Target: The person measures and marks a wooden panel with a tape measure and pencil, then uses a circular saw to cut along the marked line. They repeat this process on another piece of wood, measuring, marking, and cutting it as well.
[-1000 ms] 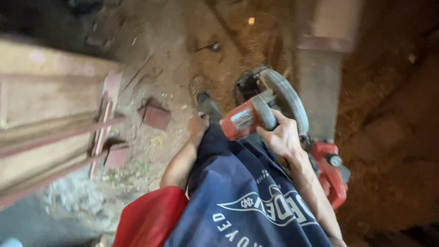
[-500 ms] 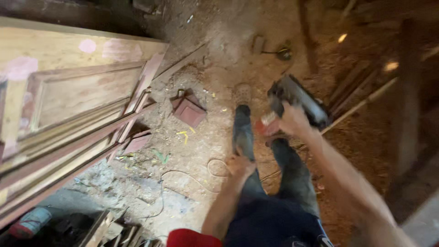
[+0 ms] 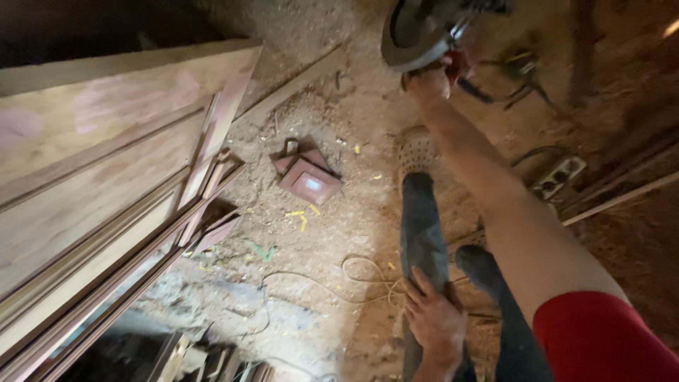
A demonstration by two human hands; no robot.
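Overhead, the right hand (image 3: 430, 79) is clenched around the round grey metal circular saw (image 3: 424, 28); below it, the left hand (image 3: 433, 320) rests flat, fingers spread, on the trouser leg (image 3: 422, 233).

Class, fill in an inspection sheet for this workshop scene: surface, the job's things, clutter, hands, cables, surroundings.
Surface: dirt floor strewn with sawdust and yellow chips.
Job's things: circular saw at the top edge, partly cut off.
Clutter: small reddish wooden blocks; offcuts at the bottom.
Hands: right hand grips the saw at arm's length; left hand rests on the left trouser leg.
Cables: thin cord looped on the floor; power strip beside the right arm.
Surroundings: panelled wooden door at left; wooden strips at right.
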